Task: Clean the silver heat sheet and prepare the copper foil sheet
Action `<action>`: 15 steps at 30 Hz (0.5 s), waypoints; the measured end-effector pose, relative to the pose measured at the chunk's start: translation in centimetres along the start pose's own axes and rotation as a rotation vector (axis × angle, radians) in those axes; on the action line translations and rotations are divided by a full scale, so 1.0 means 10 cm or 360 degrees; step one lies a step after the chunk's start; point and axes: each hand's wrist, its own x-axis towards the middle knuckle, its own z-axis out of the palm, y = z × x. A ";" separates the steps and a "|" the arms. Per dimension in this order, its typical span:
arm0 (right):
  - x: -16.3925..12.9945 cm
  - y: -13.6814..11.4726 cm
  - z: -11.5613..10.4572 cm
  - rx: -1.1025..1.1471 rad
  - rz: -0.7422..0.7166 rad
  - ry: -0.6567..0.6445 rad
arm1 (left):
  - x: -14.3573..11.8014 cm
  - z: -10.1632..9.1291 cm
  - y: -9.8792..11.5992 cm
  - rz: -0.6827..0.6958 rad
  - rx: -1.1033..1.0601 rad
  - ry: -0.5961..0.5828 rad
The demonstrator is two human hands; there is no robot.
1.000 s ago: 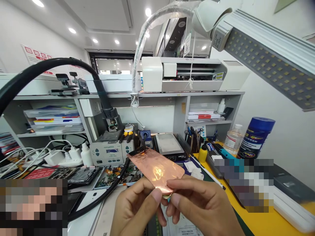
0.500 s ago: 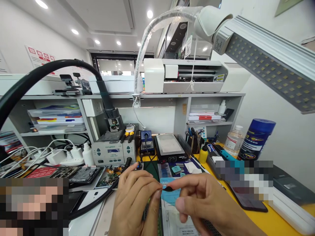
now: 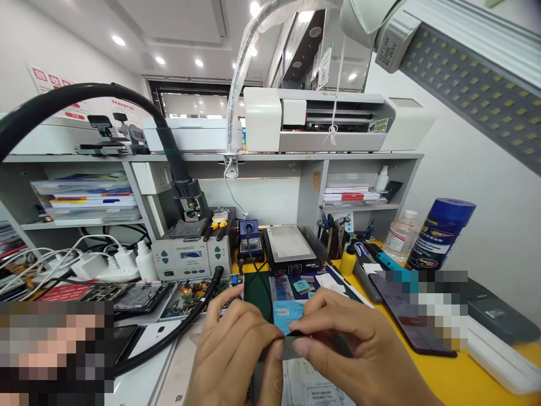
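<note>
Our left hand (image 3: pixel 236 355) and right hand (image 3: pixel 355 355) both pinch a thin dark strip (image 3: pixel 291 345) edge-on, low over the cluttered yellow bench (image 3: pixel 448 383). Behind it we've got a hot plate (image 3: pixel 289 248), a soldering station (image 3: pixel 188 259) and grey shelves (image 3: pixel 211 160). An LED lamp (image 3: pixel 473 84) hangs overhead.

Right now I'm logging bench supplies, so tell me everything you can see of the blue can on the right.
The blue can is a tall cylinder with a glossy dark-blue cap and a darker printed label with yellow and white lettering too small to read. It stands on the yellow mat, leaning in this view, beside a clear plastic bottle. Its base is hidden. Neither hand touches it.
</note>
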 end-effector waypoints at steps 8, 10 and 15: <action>0.01 -0.03 0.07 -0.0135 -0.0380 0.0201 | -0.02 -0.04 -0.04 0.0226 0.0352 0.0134; 0.00 -0.02 0.08 -0.0241 -0.0532 0.0278 | -0.02 -0.07 -0.05 0.0284 0.0456 0.0132; -0.06 0.01 0.10 -0.0535 -0.0753 0.0408 | -0.02 -0.12 -0.08 0.0435 0.0617 0.0095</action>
